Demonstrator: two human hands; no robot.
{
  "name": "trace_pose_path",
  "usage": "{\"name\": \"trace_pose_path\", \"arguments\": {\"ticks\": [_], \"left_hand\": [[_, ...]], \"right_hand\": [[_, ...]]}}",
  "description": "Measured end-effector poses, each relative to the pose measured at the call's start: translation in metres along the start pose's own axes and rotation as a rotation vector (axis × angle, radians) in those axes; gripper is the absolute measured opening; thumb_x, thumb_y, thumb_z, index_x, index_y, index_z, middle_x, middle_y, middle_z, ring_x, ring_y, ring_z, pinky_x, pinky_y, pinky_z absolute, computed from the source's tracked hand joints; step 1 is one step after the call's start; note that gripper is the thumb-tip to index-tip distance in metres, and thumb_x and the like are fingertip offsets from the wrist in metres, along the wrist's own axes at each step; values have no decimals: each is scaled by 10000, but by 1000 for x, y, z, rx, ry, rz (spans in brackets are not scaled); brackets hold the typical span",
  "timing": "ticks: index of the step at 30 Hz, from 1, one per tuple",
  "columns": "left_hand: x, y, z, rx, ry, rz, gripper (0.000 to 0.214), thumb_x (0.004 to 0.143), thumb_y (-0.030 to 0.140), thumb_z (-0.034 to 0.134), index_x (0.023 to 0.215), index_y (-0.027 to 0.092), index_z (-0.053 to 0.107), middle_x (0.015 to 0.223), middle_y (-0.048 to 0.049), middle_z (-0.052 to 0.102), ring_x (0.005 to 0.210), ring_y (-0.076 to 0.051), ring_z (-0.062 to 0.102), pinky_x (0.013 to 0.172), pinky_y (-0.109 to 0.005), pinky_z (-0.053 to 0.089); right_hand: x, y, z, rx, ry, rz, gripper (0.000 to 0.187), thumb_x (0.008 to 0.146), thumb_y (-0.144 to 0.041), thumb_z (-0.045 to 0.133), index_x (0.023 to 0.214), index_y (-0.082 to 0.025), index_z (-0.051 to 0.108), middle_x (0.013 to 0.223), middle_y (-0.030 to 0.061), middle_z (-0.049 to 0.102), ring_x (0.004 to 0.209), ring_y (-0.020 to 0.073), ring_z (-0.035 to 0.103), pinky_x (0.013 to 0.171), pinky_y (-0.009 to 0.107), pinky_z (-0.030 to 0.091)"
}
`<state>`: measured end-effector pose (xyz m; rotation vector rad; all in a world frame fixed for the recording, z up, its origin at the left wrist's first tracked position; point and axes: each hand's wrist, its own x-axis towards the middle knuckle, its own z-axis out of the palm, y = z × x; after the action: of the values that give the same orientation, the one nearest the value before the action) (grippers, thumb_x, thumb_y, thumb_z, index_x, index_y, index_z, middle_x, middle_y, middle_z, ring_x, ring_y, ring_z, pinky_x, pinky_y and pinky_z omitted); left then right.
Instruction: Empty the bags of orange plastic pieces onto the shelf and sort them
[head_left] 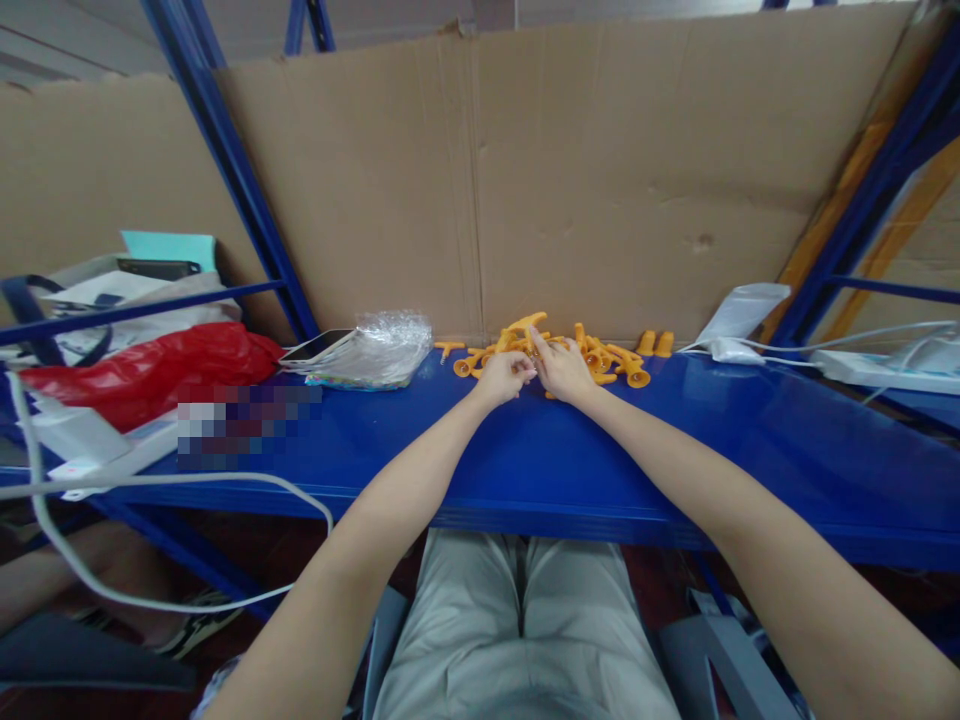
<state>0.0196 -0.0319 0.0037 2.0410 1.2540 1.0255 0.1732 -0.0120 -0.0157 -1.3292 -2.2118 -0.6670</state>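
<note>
A heap of small orange plastic parts [600, 356] lies on the blue metal shelf [465, 450] against a cardboard wall. Both of my arms reach forward to the heap's front edge. My left hand [504, 378] is curled into a loose fist, its fingertips pinched toward the right hand. My right hand [561, 368] has its fingers bent together and its index finger pointing up, touching the left hand's fingertips. What the fingers pinch is too small to name. One orange part [448, 348] lies apart to the left, and two [655, 343] stand at the right.
A phone [319, 346] and clear plastic bags [379, 350] lie left of the heap. A red bag [150, 370] and white cables [172, 480] are at far left. A white pouch [739, 312] and power strip [877, 368] sit at right. Blue rack posts [240, 180] flank the cardboard [600, 170].
</note>
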Motion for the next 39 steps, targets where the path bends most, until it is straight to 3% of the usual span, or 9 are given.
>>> {"name": "trace_pose_path", "arguments": {"ticks": [8, 14, 20, 25, 30, 33, 39], "left_hand": [[9, -25, -41, 70, 240, -177, 80, 824, 110, 613, 768, 154, 576, 656, 36, 590, 454, -74, 536, 475, -183, 435], [10, -38, -57, 82, 306, -370, 73, 886, 132, 532, 822, 162, 551, 652, 41, 556, 432, -53, 538, 433, -152, 369], [18, -38, -67, 111, 255, -402, 102, 883, 99, 489, 835, 169, 545, 644, 18, 586, 460, -69, 566, 409, -147, 330], [24, -41, -95, 213, 140, -358, 107, 846, 102, 521, 766, 174, 518, 720, -3, 650, 478, -83, 601, 399, -152, 309], [33, -50, -117, 350, 39, -342, 141, 734, 78, 593, 659, 172, 521, 569, 33, 584, 506, -121, 633, 467, -172, 363], [39, -56, -120, 437, 19, -346, 191, 709, 60, 598, 595, 175, 496, 498, 54, 515, 466, -116, 608, 470, -176, 351], [46, -70, -117, 524, 40, -339, 250, 799, 153, 621, 587, 184, 493, 487, 57, 496, 407, -97, 550, 483, -182, 358]], "right_hand": [[0, -3, -2, -19, 2, 16, 599, 997, -228, 247, 1565, -40, 219, 1141, 191, 701, 1113, 271, 603, 1023, 434, 299], [1, -4, -4, -16, -21, 32, 579, 992, -220, 265, 1547, -58, 290, 1165, 197, 691, 1136, 281, 592, 1030, 447, 306], [0, -5, -5, -17, -26, 30, 573, 990, -218, 261, 1536, -54, 316, 1173, 198, 688, 1133, 275, 593, 1028, 433, 305], [1, -4, -2, -7, -3, 7, 579, 988, -223, 249, 1538, -55, 314, 1210, 204, 678, 1146, 287, 584, 1037, 450, 295], [1, -6, -3, -12, -16, 17, 577, 979, -206, 273, 1536, -63, 325, 1239, 208, 665, 1159, 287, 584, 1045, 455, 294], [1, -8, -5, 0, -21, 19, 567, 979, -202, 269, 1519, -54, 353, 1263, 209, 655, 1173, 282, 581, 1052, 456, 301], [2, -7, -3, -1, -4, 1, 559, 975, -204, 281, 1505, -52, 373, 1274, 215, 649, 1175, 284, 588, 1050, 463, 312]]}}
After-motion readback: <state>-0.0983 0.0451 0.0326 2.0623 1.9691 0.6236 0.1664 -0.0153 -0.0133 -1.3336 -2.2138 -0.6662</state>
